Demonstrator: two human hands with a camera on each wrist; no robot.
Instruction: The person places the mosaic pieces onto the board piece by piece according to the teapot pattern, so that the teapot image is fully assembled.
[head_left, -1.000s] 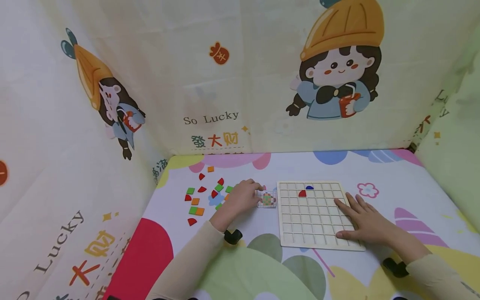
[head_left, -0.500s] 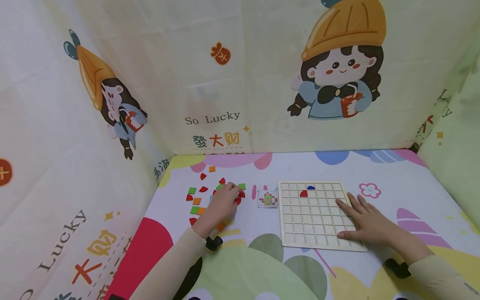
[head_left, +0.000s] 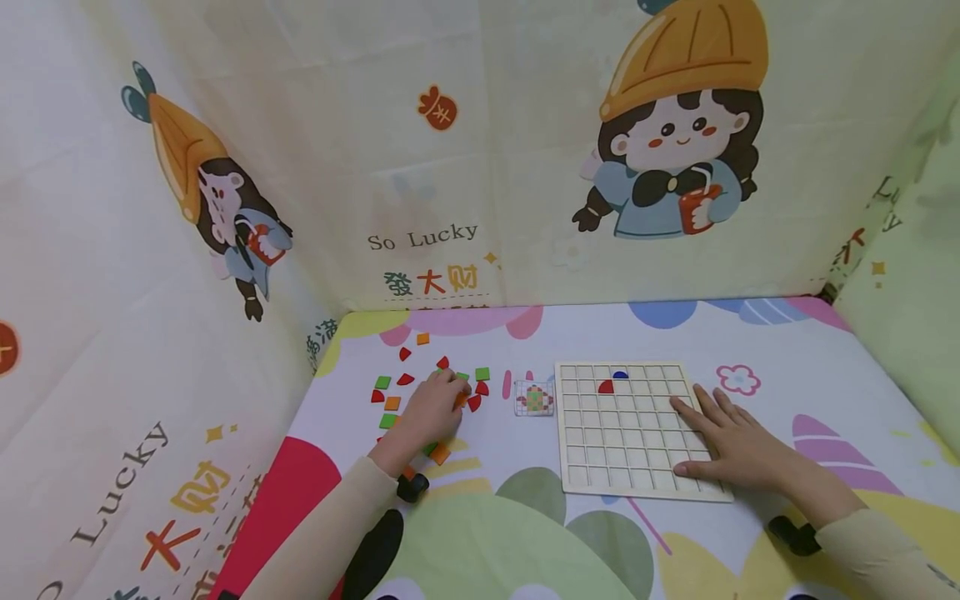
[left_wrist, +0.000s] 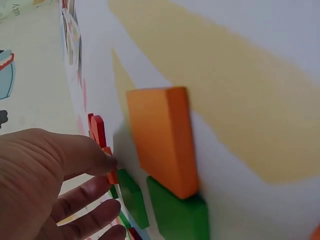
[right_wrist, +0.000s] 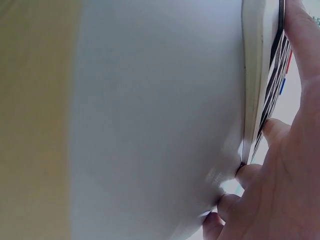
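My left hand [head_left: 431, 410] is over the scattered pieces, its fingers bent downward. In the left wrist view the thumb tip is at an orange square piece [left_wrist: 112, 175]; the index finger is hidden, so whether they pinch it is unclear. Close by lie another orange square [left_wrist: 162, 137], green squares [left_wrist: 131, 197] and red quarter-round pieces [left_wrist: 97, 129]. My right hand [head_left: 731, 440] rests spread on the right edge of a pale gridded board [head_left: 615, 442], which carries a red quarter-round [head_left: 606, 387] and a blue half-round piece [head_left: 620, 375].
A small pattern card [head_left: 534, 398] lies just left of the board. More pieces, such as a green square [head_left: 482, 374] and an orange square [head_left: 423, 338], lie around the left hand. A printed cloth [head_left: 517, 467] covers the table; patterned curtains [head_left: 525, 167] stand behind and at the sides.
My left hand has moved left from the pattern card to the loose pieces, uncovering several near the card. The right hand stays on the board's edge.
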